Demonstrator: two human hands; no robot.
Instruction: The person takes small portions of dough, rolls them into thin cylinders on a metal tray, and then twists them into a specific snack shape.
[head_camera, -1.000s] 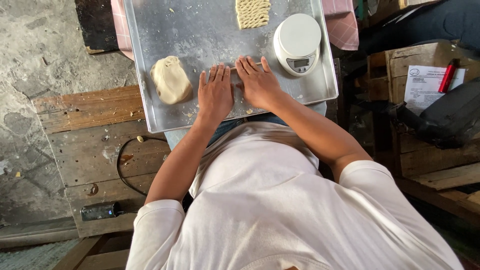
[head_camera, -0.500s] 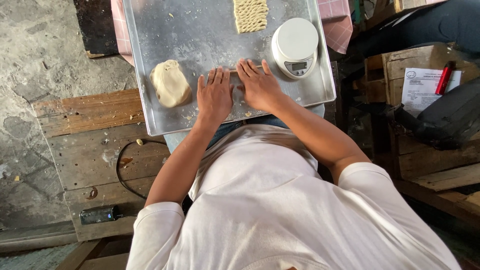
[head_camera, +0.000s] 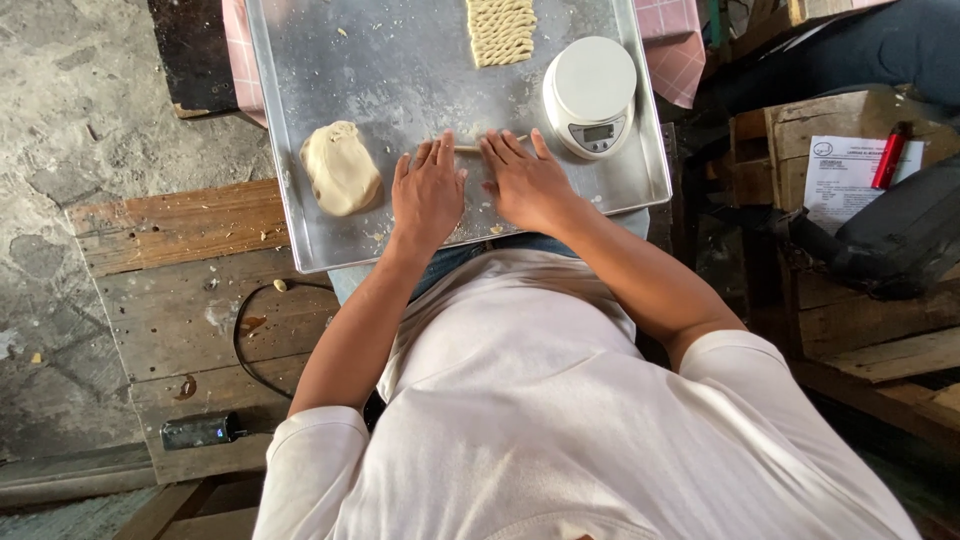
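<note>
On the metal tray (head_camera: 300, 120), both hands lie flat, palms down and fingers spread, pressing on a thin rope of dough (head_camera: 473, 148) near the tray's near edge. The left hand (head_camera: 428, 190) and the right hand (head_camera: 525, 180) sit side by side, almost touching; neither closes around anything, and the rope lies under the fingers and shows only in the gap between the hands and a little beyond the right fingertips. How long the rope runs under the palms cannot be told.

Judging from what lies on the tray, the work seems partway through: a block of finished twisted dough strips (head_camera: 501, 30) sits at the far edge, while a sizeable lump of raw dough (head_camera: 341, 167) waits just left of the left hand, toward the near left corner. A round white kitchen scale (head_camera: 590, 95) stands beyond the right hand, toward the right edge. Crumbs dot the tray surface.
</note>
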